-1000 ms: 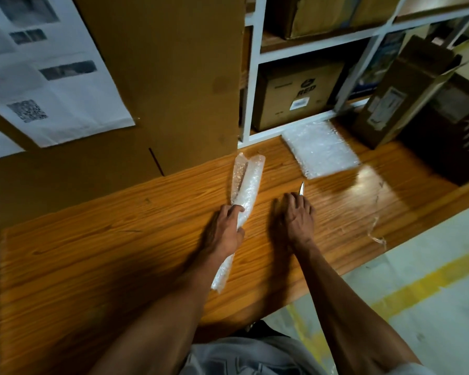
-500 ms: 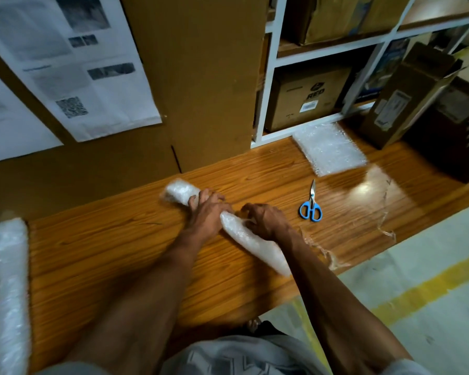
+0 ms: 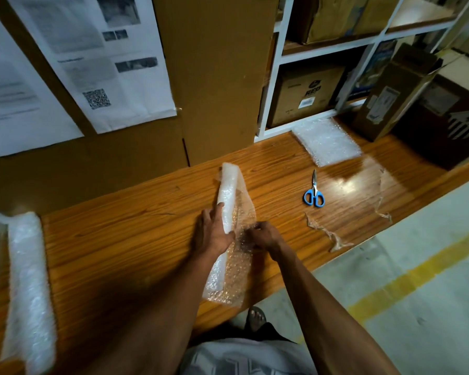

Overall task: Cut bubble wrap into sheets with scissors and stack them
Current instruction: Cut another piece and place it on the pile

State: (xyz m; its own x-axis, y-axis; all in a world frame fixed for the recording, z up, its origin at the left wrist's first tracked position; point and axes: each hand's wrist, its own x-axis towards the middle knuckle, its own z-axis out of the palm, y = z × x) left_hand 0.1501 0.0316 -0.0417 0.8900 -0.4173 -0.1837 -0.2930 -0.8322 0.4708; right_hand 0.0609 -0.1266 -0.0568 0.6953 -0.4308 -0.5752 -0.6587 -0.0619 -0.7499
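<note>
A narrow roll of bubble wrap (image 3: 229,196) lies lengthwise on the wooden table (image 3: 119,239), partly unrolled toward the right. My left hand (image 3: 213,234) rests on the rolled part, fingers along it and thumb hooked under. My right hand (image 3: 263,235) pinches the loose clear edge just beside the roll. Blue-handled scissors (image 3: 313,193) lie shut on the table to the right, untouched. A stack of cut bubble wrap sheets (image 3: 326,143) sits at the back right by the shelf.
A big bubble wrap roll (image 3: 29,288) lies at the table's left end. Thin plastic offcuts (image 3: 328,234) trail near the front right edge. Cardboard boxes (image 3: 390,96) and a white shelf (image 3: 276,77) stand behind; a cardboard wall (image 3: 214,77) with printed papers backs the table.
My right hand let go of the scissors, which now lie on the table. Both hands took the small roll, turned it lengthwise again, and its edge has come unrolled to the right.
</note>
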